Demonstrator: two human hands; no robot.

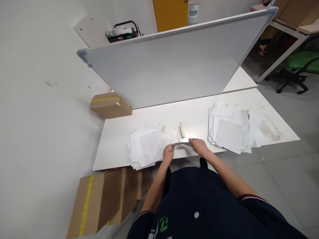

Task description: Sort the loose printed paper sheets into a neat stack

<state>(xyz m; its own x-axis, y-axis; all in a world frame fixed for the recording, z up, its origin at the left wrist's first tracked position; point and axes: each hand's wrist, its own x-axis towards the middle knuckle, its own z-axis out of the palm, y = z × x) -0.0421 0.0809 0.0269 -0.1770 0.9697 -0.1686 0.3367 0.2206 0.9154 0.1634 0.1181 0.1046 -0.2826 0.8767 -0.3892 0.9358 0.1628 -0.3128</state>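
Note:
A sheet of white paper [181, 144] is held edge-on between both hands, just above the near edge of a white board [194, 116] lying on the floor. My left hand [168, 153] pinches its left end, next to a messy stack of printed papers [146, 147]. My right hand [198, 145] grips its right end. A second, larger pile of papers [230, 127] lies to the right. A small beige stick-like object [182, 129] rests on the board just beyond the hands.
A large whiteboard [174, 63] leans tilted behind the floor board. A cardboard box [109, 104] sits at the back left, flattened cardboard [107, 199] at the near left. A green chair [297, 68] and table legs stand at the far right.

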